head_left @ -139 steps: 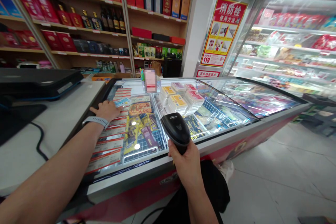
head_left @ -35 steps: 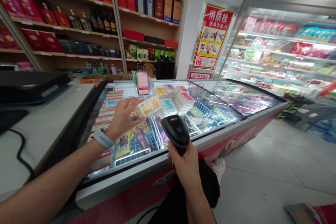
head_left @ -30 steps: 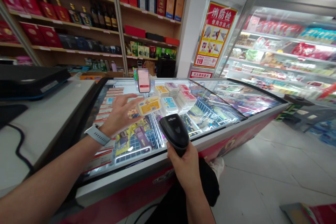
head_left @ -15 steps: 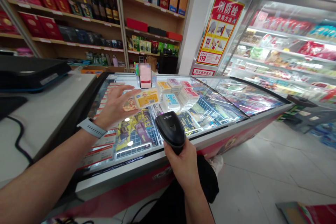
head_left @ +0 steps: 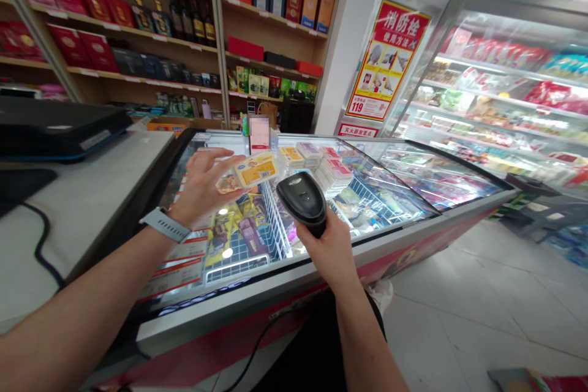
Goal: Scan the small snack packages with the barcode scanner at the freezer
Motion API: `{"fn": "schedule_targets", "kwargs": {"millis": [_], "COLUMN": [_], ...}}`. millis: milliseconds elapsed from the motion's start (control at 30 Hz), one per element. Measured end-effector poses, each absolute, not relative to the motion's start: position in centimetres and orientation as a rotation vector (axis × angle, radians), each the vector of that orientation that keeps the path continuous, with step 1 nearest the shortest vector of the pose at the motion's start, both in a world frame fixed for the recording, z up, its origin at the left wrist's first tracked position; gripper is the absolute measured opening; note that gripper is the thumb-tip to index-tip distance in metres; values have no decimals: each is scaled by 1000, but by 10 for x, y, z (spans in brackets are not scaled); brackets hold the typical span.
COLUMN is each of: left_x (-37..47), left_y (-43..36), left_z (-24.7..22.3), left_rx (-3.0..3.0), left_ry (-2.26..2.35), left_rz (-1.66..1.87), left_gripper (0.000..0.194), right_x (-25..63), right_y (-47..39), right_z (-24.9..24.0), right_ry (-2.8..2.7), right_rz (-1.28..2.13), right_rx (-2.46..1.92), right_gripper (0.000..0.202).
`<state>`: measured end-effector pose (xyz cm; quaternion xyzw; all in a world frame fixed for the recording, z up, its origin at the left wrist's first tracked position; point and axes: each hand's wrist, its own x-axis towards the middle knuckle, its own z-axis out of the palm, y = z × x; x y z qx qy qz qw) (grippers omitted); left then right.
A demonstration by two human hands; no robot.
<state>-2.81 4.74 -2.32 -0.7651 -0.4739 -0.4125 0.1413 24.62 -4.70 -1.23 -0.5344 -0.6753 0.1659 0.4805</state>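
Note:
My left hand [head_left: 204, 187], with a pale grey watch band on its wrist, grips a flat clear pack with a yellow label [head_left: 256, 170] by its left edge. A barcode on the label faces me. My right hand [head_left: 331, 245] is wrapped round the handle of a black barcode scanner [head_left: 303, 199]. The scanner's head points away from me, just right of and below the yellow-labelled pack. Behind it, stacks of similar packs [head_left: 335, 174] with red, purple and yellow labels stand on the freezer's glass top. The scanner partly covers a blue-labelled pack.
Under the glass of the chest freezer [head_left: 285, 272], wire baskets hold wrapped ice creams [head_left: 250, 233]. A phone [head_left: 260, 133] stands upright at the far edge. A counter [head_left: 105, 196] with a black device lies left; a lit display fridge [head_left: 505, 92] stands right.
My right hand has raised the scanner slightly and moved it right, over the blue-labelled pack. The left hand still holds the yellow-labelled pack, nearly unmoved. The view has shifted a little.

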Motion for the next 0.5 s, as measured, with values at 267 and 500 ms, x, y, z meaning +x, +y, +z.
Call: {"fn": "schedule_targets", "kwargs": {"millis": [267, 500], "left_x": [-36, -38], "left_y": [54, 54], "left_z": [-26, -26], "left_rx": [-2119, -2132], "left_ry": [-1378, -1440], "left_rz": [-1229, -1224], "left_gripper": [60, 62], "right_x": [234, 232], "right_y": [-35, -33], "right_z": [-9, -10], "right_ry": [-1741, -1768], "right_rz": [479, 455], "right_rx": [-1226, -1240], "right_gripper": [20, 19]}}
